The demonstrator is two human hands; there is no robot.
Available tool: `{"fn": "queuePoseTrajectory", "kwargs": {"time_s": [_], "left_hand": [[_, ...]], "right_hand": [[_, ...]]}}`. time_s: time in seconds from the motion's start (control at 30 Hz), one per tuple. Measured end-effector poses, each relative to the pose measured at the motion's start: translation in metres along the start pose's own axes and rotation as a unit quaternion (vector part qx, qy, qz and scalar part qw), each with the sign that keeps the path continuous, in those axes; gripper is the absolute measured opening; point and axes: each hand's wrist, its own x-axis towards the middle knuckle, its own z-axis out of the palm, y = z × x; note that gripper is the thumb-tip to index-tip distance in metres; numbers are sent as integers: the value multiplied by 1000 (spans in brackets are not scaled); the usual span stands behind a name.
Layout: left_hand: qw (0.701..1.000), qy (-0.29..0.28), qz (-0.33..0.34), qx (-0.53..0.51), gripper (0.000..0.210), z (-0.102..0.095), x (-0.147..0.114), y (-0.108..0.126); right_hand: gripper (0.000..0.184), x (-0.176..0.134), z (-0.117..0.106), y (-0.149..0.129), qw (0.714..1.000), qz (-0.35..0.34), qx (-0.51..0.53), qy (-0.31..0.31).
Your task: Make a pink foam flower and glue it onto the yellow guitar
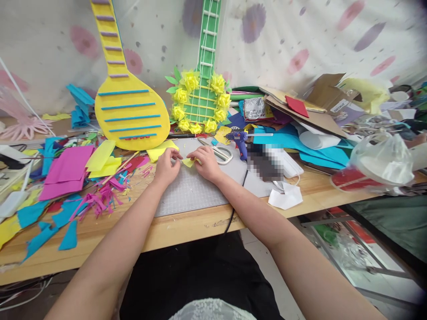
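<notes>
Over the grey cutting mat (196,189), a small piece of yellow crepe paper (188,163) sits between my hands. The fingers of my right hand (207,163) pinch its right side. My left hand (167,168) has curled fingers at its left edge, with the fingertips partly hidden. White-handled scissors (223,155) lie just beyond my right hand. Close by is a blue glue gun (239,143). A larger yellow paper sheet (162,150) lies behind my left hand. Behind the mat, a green guitar-like craft (207,95) ringed with yellow paper flowers (180,95) leans against the curtain.
A yellow lute-shaped craft (133,113) leans at the back left. Magenta sheets (66,171) and blue scraps (69,234) cover the left side. Rightward lie a blurred dark object (265,163), a white crumpled paper (286,197), blue sheets (283,138) and a bagged red cup (353,178).
</notes>
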Motion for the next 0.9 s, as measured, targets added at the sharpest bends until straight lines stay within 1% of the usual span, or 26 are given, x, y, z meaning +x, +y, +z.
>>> {"fn": "queuePoseTrajectory", "kwargs": {"time_s": [0.07,0.1,0.17,0.27,0.37,0.43,0.53,0.6,0.73,0.8,0.9], "left_hand": [[997,52,-48,-30,21,1,2,0],[994,63,-70,-52,21,1,4,0],[987,54,-106,-105,24,3,5,0],[972,18,-141,-189,28,6,5,1],[966,1,-149,-212,38,10,3,3],[972,20,-144,-186,42,13,2,3],[981,67,-134,-121,41,15,1,-1],[986,79,-121,-80,41,15,1,-4],[993,57,-102,-21,42,8,-2,-5],[994,49,-89,31,43,1,-3,-1],[992,41,-34,116,41,-9,-4,6]], "right_hand": [[33,1,-2,-4,999,-26,8,23],[32,1,-3,-6,999,-35,11,32],[30,1,-4,-10,998,-45,21,46],[27,1,-5,-11,996,-39,42,62],[26,1,-5,-9,998,-23,42,51],[25,0,-5,-6,999,-19,19,26],[26,0,-4,-1,999,-18,-19,-23],[24,0,-3,2,998,-12,-40,-51],[20,0,-2,5,995,3,-63,-74],[20,-1,-3,6,995,3,-64,-76],[17,-2,-5,7,994,1,-58,-91]]}}
